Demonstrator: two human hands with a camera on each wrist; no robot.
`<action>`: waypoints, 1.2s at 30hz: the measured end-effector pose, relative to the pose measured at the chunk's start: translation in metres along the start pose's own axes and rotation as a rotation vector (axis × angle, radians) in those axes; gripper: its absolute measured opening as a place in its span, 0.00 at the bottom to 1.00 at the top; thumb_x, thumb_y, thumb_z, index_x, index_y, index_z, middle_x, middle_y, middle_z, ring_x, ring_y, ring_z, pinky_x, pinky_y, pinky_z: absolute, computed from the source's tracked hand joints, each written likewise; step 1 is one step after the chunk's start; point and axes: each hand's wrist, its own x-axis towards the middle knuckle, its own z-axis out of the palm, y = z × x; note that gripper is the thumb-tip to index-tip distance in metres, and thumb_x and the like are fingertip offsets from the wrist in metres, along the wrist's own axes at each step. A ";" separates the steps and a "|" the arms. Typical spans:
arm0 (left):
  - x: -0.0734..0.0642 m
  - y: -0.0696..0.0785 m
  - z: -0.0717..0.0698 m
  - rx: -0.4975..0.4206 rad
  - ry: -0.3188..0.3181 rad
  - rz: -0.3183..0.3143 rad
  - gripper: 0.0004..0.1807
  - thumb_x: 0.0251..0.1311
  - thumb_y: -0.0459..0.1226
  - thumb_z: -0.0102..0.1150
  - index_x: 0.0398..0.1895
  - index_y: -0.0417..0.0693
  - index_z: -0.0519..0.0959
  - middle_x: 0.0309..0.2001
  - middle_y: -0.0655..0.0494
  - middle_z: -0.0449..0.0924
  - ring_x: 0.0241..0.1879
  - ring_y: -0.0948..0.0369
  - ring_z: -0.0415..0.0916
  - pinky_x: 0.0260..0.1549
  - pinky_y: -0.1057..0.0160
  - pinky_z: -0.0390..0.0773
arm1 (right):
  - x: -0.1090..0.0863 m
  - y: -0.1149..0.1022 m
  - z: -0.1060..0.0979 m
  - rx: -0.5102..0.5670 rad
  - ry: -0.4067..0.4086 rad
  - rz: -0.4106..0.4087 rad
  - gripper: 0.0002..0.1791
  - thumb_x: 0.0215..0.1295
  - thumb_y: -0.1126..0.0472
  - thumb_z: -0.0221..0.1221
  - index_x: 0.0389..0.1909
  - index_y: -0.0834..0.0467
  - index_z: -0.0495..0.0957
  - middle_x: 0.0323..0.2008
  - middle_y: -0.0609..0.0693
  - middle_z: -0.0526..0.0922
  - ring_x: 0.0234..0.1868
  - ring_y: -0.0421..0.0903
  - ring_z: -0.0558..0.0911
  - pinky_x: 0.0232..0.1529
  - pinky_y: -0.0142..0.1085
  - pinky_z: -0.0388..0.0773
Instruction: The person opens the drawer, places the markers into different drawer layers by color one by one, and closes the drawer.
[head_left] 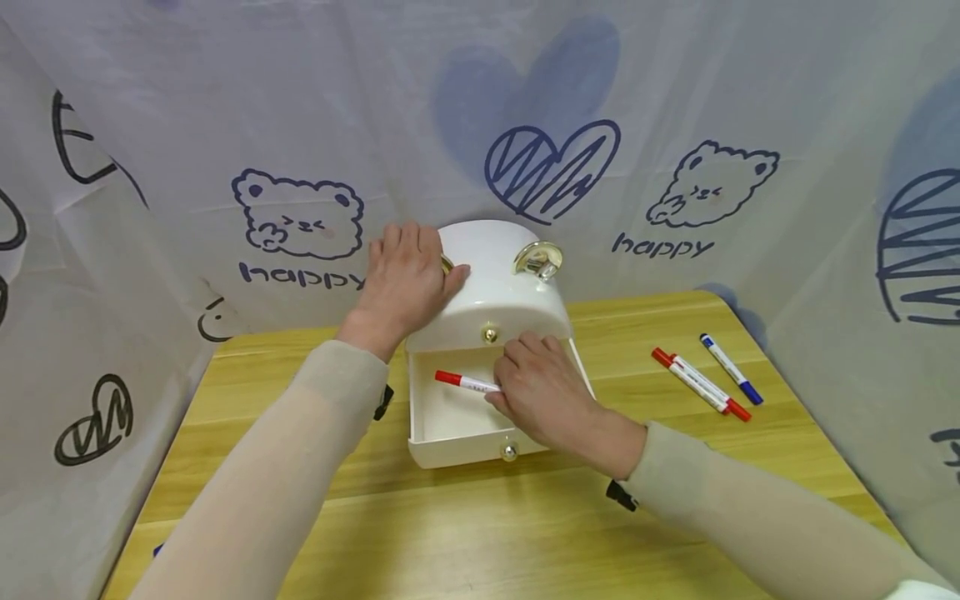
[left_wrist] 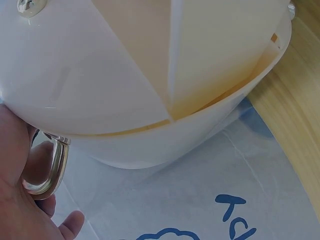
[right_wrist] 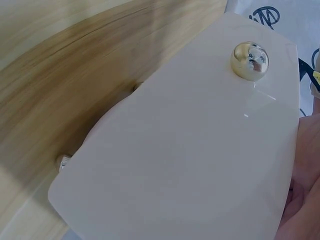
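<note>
Worktop [head_left: 465, 533], white box [head_left: 487, 283] on it, drawer [head_left: 453, 456] out; my left hand [head_left: 405, 279] grips a gold handle [left_wrist: 61, 165], my right hand [head_left: 543, 390] pinches a red-capped marker [head_left: 468, 382] over the drawer: stowing, I'd judge; next calls for letting go

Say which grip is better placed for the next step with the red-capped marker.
Probably the right grip: it pinches the red-capped marker at the open drawer, while the left grip is at a gold handle on the white box, away from the marker.
</note>
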 end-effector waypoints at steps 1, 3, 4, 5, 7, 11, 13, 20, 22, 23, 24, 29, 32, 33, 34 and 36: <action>0.000 0.000 0.000 -0.001 0.000 0.000 0.27 0.77 0.58 0.50 0.40 0.43 0.63 0.39 0.46 0.62 0.43 0.47 0.58 0.45 0.50 0.60 | 0.000 0.000 0.000 -0.002 -0.001 0.000 0.18 0.66 0.46 0.72 0.29 0.55 0.79 0.32 0.49 0.79 0.38 0.51 0.73 0.39 0.42 0.67; 0.000 0.000 0.000 -0.001 -0.002 0.000 0.27 0.77 0.58 0.50 0.40 0.43 0.63 0.39 0.46 0.62 0.43 0.47 0.58 0.46 0.50 0.60 | 0.000 0.000 0.000 -0.005 -0.002 0.000 0.18 0.66 0.46 0.72 0.29 0.55 0.79 0.32 0.49 0.79 0.38 0.51 0.73 0.39 0.42 0.67; 0.000 0.000 0.000 -0.001 -0.004 0.000 0.27 0.77 0.58 0.50 0.40 0.43 0.63 0.39 0.47 0.62 0.43 0.47 0.58 0.45 0.50 0.60 | 0.000 0.000 0.000 -0.006 -0.002 0.000 0.18 0.66 0.46 0.72 0.29 0.55 0.79 0.32 0.49 0.79 0.38 0.51 0.73 0.39 0.42 0.67; 0.001 -0.001 0.000 0.000 -0.004 0.001 0.27 0.77 0.58 0.50 0.40 0.43 0.63 0.39 0.47 0.62 0.43 0.48 0.58 0.45 0.50 0.60 | 0.000 0.000 0.000 -0.006 -0.001 -0.001 0.19 0.66 0.46 0.71 0.29 0.55 0.79 0.32 0.49 0.79 0.38 0.51 0.73 0.39 0.42 0.67; 0.001 0.000 0.001 0.001 -0.005 0.001 0.27 0.77 0.58 0.50 0.40 0.43 0.63 0.39 0.47 0.62 0.43 0.48 0.57 0.45 0.50 0.60 | 0.000 0.000 0.001 -0.003 0.004 0.000 0.19 0.66 0.45 0.71 0.30 0.55 0.80 0.33 0.49 0.78 0.38 0.51 0.73 0.40 0.42 0.67; 0.001 0.000 0.002 0.002 0.005 0.002 0.27 0.77 0.58 0.51 0.40 0.42 0.63 0.39 0.46 0.62 0.43 0.47 0.58 0.46 0.49 0.60 | -0.002 0.001 0.002 0.013 0.023 0.004 0.21 0.64 0.41 0.72 0.33 0.56 0.81 0.33 0.49 0.78 0.39 0.51 0.73 0.40 0.43 0.66; 0.001 0.000 0.002 0.001 0.010 0.004 0.27 0.77 0.58 0.51 0.41 0.42 0.64 0.40 0.46 0.63 0.44 0.47 0.58 0.46 0.49 0.60 | -0.003 0.001 0.002 0.019 0.034 0.008 0.22 0.64 0.40 0.72 0.33 0.56 0.81 0.33 0.49 0.77 0.38 0.51 0.72 0.39 0.43 0.65; 0.000 -0.001 0.003 -0.010 0.000 -0.003 0.26 0.77 0.58 0.50 0.41 0.43 0.63 0.40 0.47 0.62 0.44 0.47 0.58 0.47 0.49 0.60 | -0.005 0.001 0.004 0.016 0.074 0.026 0.25 0.66 0.38 0.69 0.34 0.56 0.77 0.34 0.49 0.75 0.38 0.51 0.72 0.39 0.43 0.64; 0.000 -0.001 0.002 -0.011 -0.004 -0.005 0.26 0.77 0.58 0.50 0.40 0.43 0.63 0.39 0.47 0.62 0.43 0.47 0.57 0.47 0.49 0.60 | -0.006 0.001 0.005 0.023 0.101 0.042 0.25 0.67 0.38 0.69 0.35 0.56 0.77 0.35 0.50 0.75 0.40 0.52 0.73 0.40 0.43 0.66; 0.000 -0.002 0.002 -0.010 -0.005 -0.004 0.26 0.77 0.58 0.50 0.40 0.43 0.63 0.39 0.47 0.62 0.43 0.47 0.57 0.46 0.49 0.59 | -0.007 0.001 0.005 0.031 0.117 0.053 0.24 0.67 0.38 0.68 0.36 0.56 0.77 0.36 0.51 0.75 0.41 0.53 0.73 0.41 0.43 0.66; 0.000 -0.002 0.002 -0.010 -0.006 -0.004 0.26 0.77 0.58 0.50 0.40 0.43 0.63 0.39 0.47 0.62 0.43 0.47 0.57 0.47 0.49 0.59 | -0.008 0.001 0.005 0.039 0.134 0.065 0.24 0.67 0.38 0.68 0.37 0.56 0.77 0.37 0.51 0.75 0.41 0.54 0.73 0.41 0.44 0.67; -0.001 -0.002 0.002 -0.010 0.001 0.002 0.26 0.77 0.58 0.50 0.41 0.43 0.63 0.40 0.46 0.62 0.44 0.47 0.58 0.47 0.49 0.60 | -0.020 0.009 0.005 0.096 0.256 0.115 0.26 0.67 0.39 0.67 0.45 0.59 0.77 0.41 0.54 0.76 0.44 0.56 0.73 0.43 0.46 0.67; -0.001 -0.002 0.002 -0.010 0.001 0.004 0.26 0.77 0.58 0.50 0.41 0.43 0.63 0.40 0.46 0.62 0.43 0.47 0.57 0.47 0.50 0.59 | -0.032 0.021 0.006 0.108 0.366 0.115 0.28 0.73 0.38 0.61 0.47 0.62 0.77 0.42 0.56 0.77 0.44 0.57 0.73 0.42 0.47 0.67; -0.001 -0.002 0.002 -0.010 -0.001 0.005 0.26 0.77 0.58 0.50 0.41 0.43 0.62 0.40 0.46 0.61 0.43 0.47 0.57 0.47 0.50 0.59 | -0.037 0.026 0.007 0.107 0.411 0.111 0.28 0.75 0.38 0.59 0.47 0.63 0.77 0.42 0.57 0.77 0.43 0.58 0.73 0.41 0.48 0.66; -0.001 -0.002 0.002 -0.012 -0.003 0.005 0.26 0.77 0.58 0.50 0.40 0.43 0.62 0.39 0.46 0.61 0.43 0.47 0.57 0.46 0.50 0.58 | -0.042 0.031 0.007 0.100 0.450 0.108 0.29 0.77 0.38 0.57 0.46 0.63 0.76 0.41 0.58 0.77 0.42 0.59 0.73 0.40 0.48 0.66; 0.000 -0.001 0.002 -0.018 -0.005 0.007 0.26 0.78 0.58 0.50 0.40 0.43 0.61 0.39 0.47 0.60 0.43 0.47 0.56 0.46 0.50 0.58 | -0.053 0.044 0.008 0.076 0.516 0.110 0.30 0.79 0.38 0.53 0.46 0.65 0.76 0.41 0.60 0.77 0.41 0.60 0.73 0.38 0.49 0.64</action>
